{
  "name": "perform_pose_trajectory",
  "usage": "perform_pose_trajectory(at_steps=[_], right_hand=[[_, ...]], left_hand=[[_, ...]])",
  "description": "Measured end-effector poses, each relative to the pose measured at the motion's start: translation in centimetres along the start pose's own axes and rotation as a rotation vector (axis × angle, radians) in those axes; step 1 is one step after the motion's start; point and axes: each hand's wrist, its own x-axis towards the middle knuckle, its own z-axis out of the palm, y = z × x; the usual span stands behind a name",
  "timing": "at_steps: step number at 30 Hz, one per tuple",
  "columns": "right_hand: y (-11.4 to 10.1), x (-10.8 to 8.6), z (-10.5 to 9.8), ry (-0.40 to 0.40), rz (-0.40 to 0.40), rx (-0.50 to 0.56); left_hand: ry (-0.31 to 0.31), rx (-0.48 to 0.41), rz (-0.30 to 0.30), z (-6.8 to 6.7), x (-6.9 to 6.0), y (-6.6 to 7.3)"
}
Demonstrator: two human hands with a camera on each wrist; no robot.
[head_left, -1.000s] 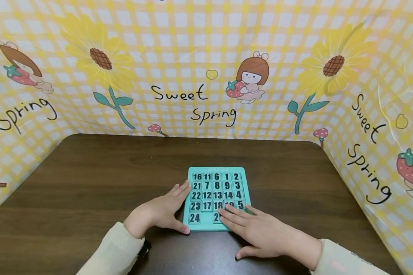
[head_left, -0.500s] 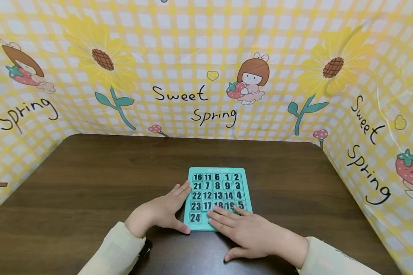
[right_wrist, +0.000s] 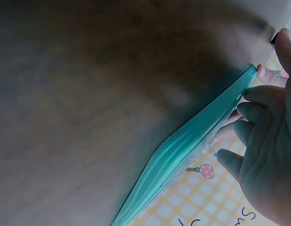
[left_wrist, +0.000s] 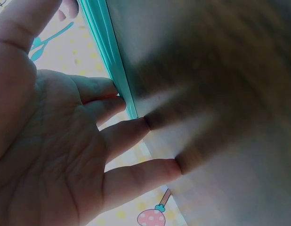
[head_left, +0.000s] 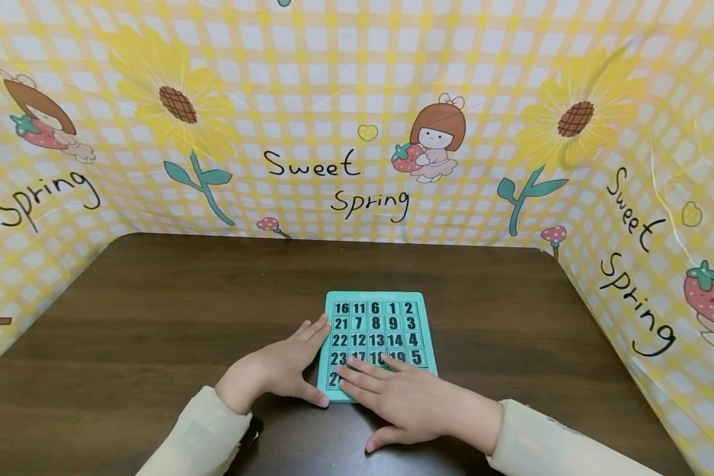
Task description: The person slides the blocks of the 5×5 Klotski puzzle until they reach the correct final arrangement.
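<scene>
A turquoise sliding number puzzle [head_left: 376, 322] lies flat on the table, its numbered tiles set in rows. Along its left edge my left hand [head_left: 282, 363] rests, fingertips at the upper side and thumb by the lower left corner. The left wrist view shows that hand's fingers [left_wrist: 136, 181] fairly straight beside the turquoise rim. My right hand [head_left: 395, 400] lies over the bottom rows, fingers extended to the left and touching the tiles. It hides most of the lowest row and partly covers 17, 18, 19 and the 24 tile. In the right wrist view its fingers [right_wrist: 261, 113] meet the puzzle's edge.
A dark brown wooden table [head_left: 214, 284] carries the puzzle. Behind and on both sides hangs a yellow checked cloth [head_left: 309, 86] printed with sunflowers and "Sweet Spring". A dark band [head_left: 251, 433] shows at the left sleeve.
My right hand has slid left across the puzzle's lower rows, from the right part to near the 24 tile. The left hand has stayed at the left edge.
</scene>
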Motion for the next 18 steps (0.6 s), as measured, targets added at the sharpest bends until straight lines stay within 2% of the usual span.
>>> perform_pose_trajectory(at_steps=[7, 18], right_hand=[[0.3, 0.0, -0.1, -0.013, 0.005, 0.024], [0.8, -2.0, 0.2, -0.012, 0.035, 0.047]], left_hand=[[-0.004, -0.003, -0.002, 0.0, 0.0, 0.1], [-0.003, -0.001, -0.023, 0.2, 0.4, -0.1]])
